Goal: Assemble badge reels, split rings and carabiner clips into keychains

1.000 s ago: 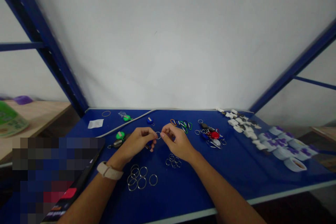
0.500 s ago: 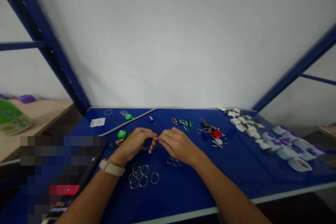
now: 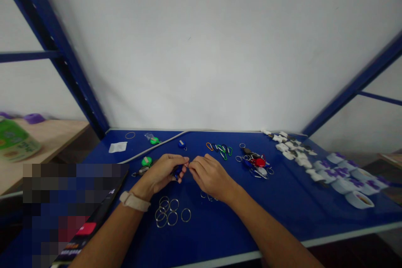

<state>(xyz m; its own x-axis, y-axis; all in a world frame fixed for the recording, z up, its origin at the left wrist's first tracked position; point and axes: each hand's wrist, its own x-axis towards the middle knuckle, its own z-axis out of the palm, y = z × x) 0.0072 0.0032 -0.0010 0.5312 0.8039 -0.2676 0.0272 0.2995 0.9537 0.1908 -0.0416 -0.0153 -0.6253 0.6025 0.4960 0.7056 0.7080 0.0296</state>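
My left hand point(image 3: 165, 172) is closed round a dark blue retractable reel point(image 3: 177, 171), mostly hidden by the fingers. Its thumb and forefinger pinch a tiny shiny part at the reel's near side. Fingertips of my right hand point(image 3: 211, 174) are pressed together against that same spot; what they grip is too small to make out. Below the hands lie several large split rings point(image 3: 172, 224) and some small metal rings or clasps point(image 3: 210, 197), partly covered by my right hand. Left of my left hand rests a green reel point(image 3: 146, 161) beside a dark one.
Several carabiners point(image 3: 220, 149), another blue reel point(image 3: 182, 145) and a green reel point(image 3: 154, 140) lie farther back. A pile of reels point(image 3: 260, 162) sits right. White parts point(image 3: 301, 159) and white-purple tape rolls point(image 3: 359, 199) line the right side. A pixelated screen point(image 3: 103, 201) stands left.
Both hands stay together in nearly the same place, with the right fingers slightly shifted at the pinched spot. The view has tilted a little.
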